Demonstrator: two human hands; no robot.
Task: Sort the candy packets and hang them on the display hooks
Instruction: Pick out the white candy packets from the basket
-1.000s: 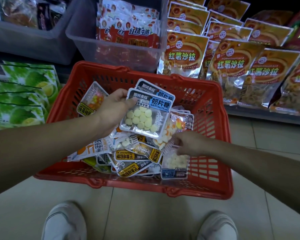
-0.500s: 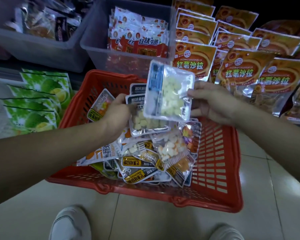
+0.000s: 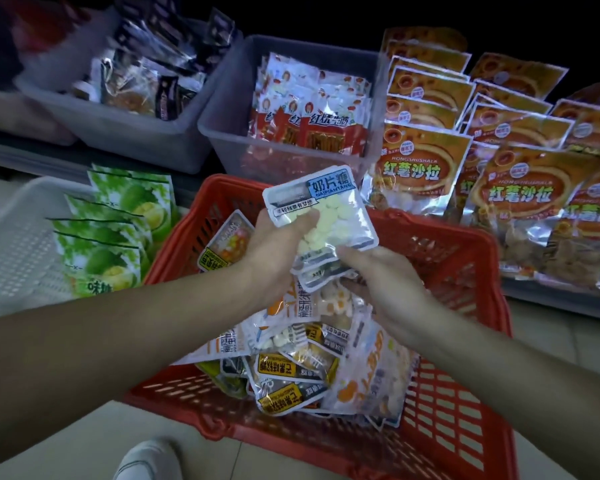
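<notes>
We judge sorting to be in hand: the left hand (image 3: pixel 278 247) grips a stack of milk-tablet packets (image 3: pixel 329 216), labelled 奶片糖 NAIPIANTANG, at frame centre above the red basket (image 3: pixel 461 271). The right hand (image 3: pixel 392 292) touches the stack's lower edge; whether its fingers grip, we cannot tell. Next: collect further matches before any hanging.

One view only: head cam, wide-angle, edges bent. We look fwd & steeply down, close over the red basket (image 3: pixel 447 265), near rim low in frame. Our left hand (image 3: pixel 274 251) & right hand (image 3: pixel 392 292) meet mid-frame on candy packets (image 3: pixel 326 216); clear bin (image 3: pixel 229 147) past the far rim, shoe (image 3: pixel 146 459) at btm.
</notes>
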